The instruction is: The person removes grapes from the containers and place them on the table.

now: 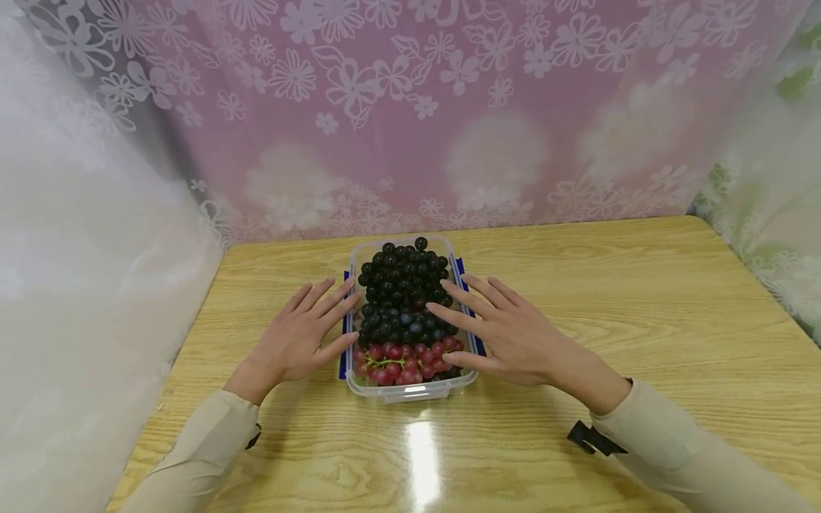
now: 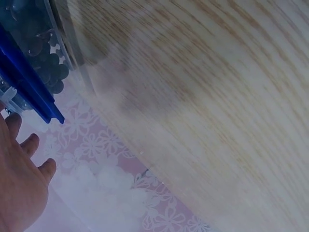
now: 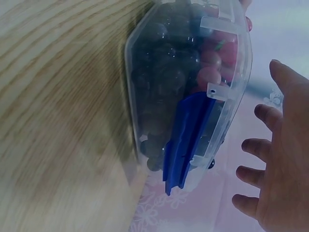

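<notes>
A clear plastic food container [image 1: 410, 393] stands on the table with no lid on it, heaped with grapes. Dark grapes [image 1: 398, 278] fill its far and middle parts, and a bunch of red grapes [image 1: 394, 367] with a green stem lies at the near end. My left hand [image 1: 295, 338] is at the left side, fingers spread and fingertips over the rim. From the other side, my right hand [image 1: 516, 331] reaches over the rim with spread fingers. Neither hand grips anything. Blue side latches [image 3: 186, 140] hang down in the right wrist view; another blue latch [image 2: 26, 72] shows in the left.
The wooden table [image 1: 628, 306] extends to both sides of the container. Behind its far edge hangs a pink flowered curtain [image 1: 398, 142], and pale cloth [image 1: 83, 299] covers the left side. A black strap [image 1: 593, 438] sits at the right cuff.
</notes>
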`<state>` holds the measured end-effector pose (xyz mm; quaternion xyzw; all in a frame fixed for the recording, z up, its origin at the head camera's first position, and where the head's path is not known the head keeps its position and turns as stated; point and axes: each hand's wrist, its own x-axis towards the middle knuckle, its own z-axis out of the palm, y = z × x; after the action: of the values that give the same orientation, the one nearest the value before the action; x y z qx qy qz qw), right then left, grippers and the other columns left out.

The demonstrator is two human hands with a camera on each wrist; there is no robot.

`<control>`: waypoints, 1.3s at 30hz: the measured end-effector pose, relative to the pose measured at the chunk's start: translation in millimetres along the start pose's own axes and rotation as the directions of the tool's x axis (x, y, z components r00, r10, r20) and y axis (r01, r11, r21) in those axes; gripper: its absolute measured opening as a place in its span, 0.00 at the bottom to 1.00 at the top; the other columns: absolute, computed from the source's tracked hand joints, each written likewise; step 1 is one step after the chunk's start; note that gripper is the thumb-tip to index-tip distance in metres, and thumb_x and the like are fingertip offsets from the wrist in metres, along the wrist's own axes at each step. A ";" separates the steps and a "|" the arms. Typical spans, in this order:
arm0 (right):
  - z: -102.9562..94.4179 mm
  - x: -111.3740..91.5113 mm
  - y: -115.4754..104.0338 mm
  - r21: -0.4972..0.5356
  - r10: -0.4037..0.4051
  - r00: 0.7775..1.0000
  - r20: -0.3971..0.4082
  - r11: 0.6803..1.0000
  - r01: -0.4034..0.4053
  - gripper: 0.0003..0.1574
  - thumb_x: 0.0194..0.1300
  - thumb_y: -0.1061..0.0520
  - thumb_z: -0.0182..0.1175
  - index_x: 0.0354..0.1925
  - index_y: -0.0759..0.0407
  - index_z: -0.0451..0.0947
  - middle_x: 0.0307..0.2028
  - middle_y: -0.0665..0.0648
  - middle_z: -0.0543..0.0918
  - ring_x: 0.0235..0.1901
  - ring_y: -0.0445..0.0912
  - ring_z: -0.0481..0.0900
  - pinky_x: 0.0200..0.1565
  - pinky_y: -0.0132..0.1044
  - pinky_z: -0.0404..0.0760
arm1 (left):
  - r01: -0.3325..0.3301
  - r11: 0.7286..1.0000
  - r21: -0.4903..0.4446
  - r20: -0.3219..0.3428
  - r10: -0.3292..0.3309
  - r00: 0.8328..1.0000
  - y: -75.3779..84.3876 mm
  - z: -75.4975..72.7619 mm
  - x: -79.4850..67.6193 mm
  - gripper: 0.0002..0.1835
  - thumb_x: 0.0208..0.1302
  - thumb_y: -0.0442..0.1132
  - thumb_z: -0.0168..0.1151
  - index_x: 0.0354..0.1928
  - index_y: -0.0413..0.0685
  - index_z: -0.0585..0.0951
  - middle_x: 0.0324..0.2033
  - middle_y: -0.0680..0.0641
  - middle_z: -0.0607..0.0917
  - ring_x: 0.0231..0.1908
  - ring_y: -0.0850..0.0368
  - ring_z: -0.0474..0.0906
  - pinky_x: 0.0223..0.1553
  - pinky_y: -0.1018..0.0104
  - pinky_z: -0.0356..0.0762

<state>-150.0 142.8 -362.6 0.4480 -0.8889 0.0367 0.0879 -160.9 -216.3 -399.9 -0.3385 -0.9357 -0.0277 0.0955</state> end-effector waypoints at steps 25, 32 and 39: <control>-32.5 54.2 -3.7 0.012 -0.093 0.986 0.136 0.996 0.092 0.41 0.70 0.27 0.32 0.75 0.39 0.50 0.71 0.54 0.59 0.66 0.53 0.61 0.63 0.52 0.63 | 0.013 1.000 -0.005 0.008 -0.013 1.000 3.2 1.0 3.7 0.36 0.72 0.64 0.37 0.74 0.54 0.57 0.73 0.50 0.53 0.72 0.49 0.45 0.69 0.48 0.43; -38.4 65.9 -2.5 0.042 -0.122 0.963 0.240 0.992 0.115 0.41 0.70 0.27 0.31 0.75 0.39 0.49 0.71 0.54 0.59 0.67 0.53 0.61 0.63 0.52 0.64 | 0.018 1.000 -0.003 0.008 -0.018 1.000 4.0 1.0 2.0 0.35 0.72 0.64 0.36 0.75 0.55 0.56 0.73 0.51 0.52 0.71 0.47 0.47 0.69 0.49 0.42; -38.0 75.5 0.7 0.097 -0.158 0.936 0.313 0.986 0.134 0.40 0.71 0.29 0.36 0.75 0.40 0.50 0.70 0.54 0.60 0.66 0.53 0.62 0.61 0.53 0.66 | 0.024 1.000 0.008 0.012 -0.024 1.000 2.9 1.5 0.6 0.35 0.72 0.63 0.36 0.75 0.56 0.55 0.73 0.51 0.51 0.72 0.48 0.46 0.69 0.49 0.43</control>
<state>-189.9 89.0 -311.0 0.5158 -0.8536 -0.0102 -0.0716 -159.8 -213.5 -401.3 -0.3270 -0.9404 -0.0232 0.0907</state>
